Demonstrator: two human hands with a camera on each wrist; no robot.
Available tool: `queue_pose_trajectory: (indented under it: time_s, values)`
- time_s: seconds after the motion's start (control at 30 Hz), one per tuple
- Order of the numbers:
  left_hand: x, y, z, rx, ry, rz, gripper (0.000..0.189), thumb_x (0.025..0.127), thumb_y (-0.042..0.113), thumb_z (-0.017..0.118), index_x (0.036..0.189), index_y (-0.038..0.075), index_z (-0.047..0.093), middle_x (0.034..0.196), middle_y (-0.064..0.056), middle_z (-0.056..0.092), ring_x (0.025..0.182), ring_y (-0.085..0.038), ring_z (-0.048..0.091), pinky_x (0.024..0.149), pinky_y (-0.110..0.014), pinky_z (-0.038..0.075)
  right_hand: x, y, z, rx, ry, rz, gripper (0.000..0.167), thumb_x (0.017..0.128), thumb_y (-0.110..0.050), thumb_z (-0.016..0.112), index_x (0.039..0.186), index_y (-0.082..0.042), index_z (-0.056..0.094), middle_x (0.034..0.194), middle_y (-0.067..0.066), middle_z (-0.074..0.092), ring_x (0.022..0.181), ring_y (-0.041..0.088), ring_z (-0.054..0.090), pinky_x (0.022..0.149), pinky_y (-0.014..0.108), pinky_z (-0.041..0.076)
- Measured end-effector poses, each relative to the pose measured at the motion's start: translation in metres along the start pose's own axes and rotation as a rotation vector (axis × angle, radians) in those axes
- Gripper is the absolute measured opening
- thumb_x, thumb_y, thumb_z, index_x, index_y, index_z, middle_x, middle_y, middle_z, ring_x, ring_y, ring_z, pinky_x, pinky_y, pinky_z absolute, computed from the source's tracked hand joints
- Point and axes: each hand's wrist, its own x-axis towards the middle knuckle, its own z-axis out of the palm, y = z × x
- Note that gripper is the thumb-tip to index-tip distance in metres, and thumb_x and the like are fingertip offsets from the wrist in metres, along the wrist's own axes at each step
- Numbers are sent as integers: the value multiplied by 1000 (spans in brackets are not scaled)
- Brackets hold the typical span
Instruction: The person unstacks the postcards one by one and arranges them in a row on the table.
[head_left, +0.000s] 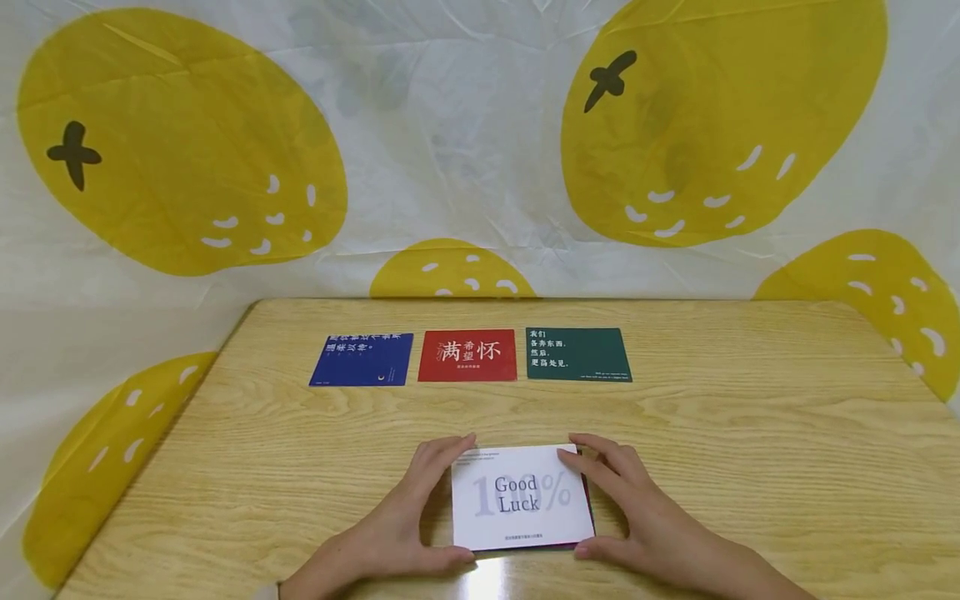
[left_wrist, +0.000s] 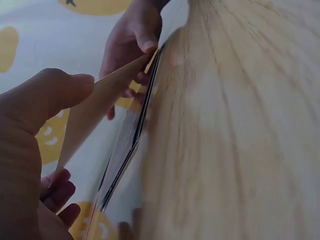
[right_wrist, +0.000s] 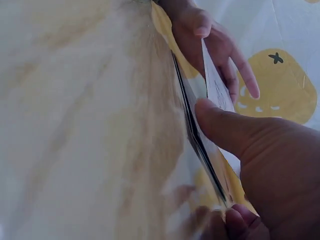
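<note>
A white card [head_left: 517, 517] printed "Good Luck" lies between both hands at the near middle of the table. My left hand [head_left: 401, 517] holds its left end, thumb at the near edge and fingertips at the far edge. My right hand [head_left: 637, 508] grips the right end, with a fingertip over the top far corner. In the left wrist view the card [left_wrist: 97, 112] tilts, its left end raised above a thin stack of cards [left_wrist: 145, 107]. The stack's dark edges [right_wrist: 186, 102] also show in the right wrist view. From above, the white card mostly hides the stack.
Beyond the hands, a blue card [head_left: 363, 362], a red card [head_left: 480, 367] and a green card [head_left: 585, 367] lie in a row on the wooden table [head_left: 262, 467]. A white cloth [head_left: 450, 125] with yellow fruit shapes hangs behind the table.
</note>
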Motion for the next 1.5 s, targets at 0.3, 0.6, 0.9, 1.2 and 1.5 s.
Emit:
queue_pose_trajectory:
  time_s: [0.3, 0.6, 0.9, 1.2, 1.5]
  values:
    - [13, 6, 0, -84, 30, 3, 105, 69, 29, 85, 152, 16, 21, 148, -6, 28, 133, -22, 29, 106, -47, 33, 3, 4, -19, -52, 2, -67, 88, 72, -40, 82, 147, -30, 37, 152, -3, 26, 122, 9, 35, 95, 18, 41]
    - [38, 16, 2, -107, -10, -6, 103, 72, 24, 83, 152, 23, 20, 148, -1, 23, 132, -20, 27, 103, -43, 39, 4, 20, -38, -68, 54, -164, 84, 70, -29, 85, 144, -21, 44, 148, 7, 31, 121, 11, 33, 92, 13, 40]
    - [71, 24, 12, -120, -3, -39, 101, 73, 12, 82, 152, 22, 21, 151, -3, 15, 125, -16, 36, 95, -32, 46, 6, 40, -68, -58, 131, -255, 79, 74, -35, 82, 140, -8, 48, 145, 12, 35, 117, 9, 34, 86, 9, 40]
    - [104, 29, 18, -85, 32, 19, 95, 73, 14, 84, 149, 13, 27, 150, -4, 17, 132, -18, 25, 91, -31, 49, 0, 62, -84, -36, 145, -165, 91, 60, -15, 91, 140, -9, 48, 145, 11, 35, 119, 7, 32, 82, 12, 41]
    - [132, 26, 29, -40, 39, -14, 89, 71, 24, 86, 144, 9, 36, 146, -6, 29, 132, -15, 30, 101, -30, 40, -7, 75, -106, -63, 114, -117, 89, 63, -11, 89, 141, -9, 47, 147, 10, 34, 126, 3, 31, 81, 13, 40]
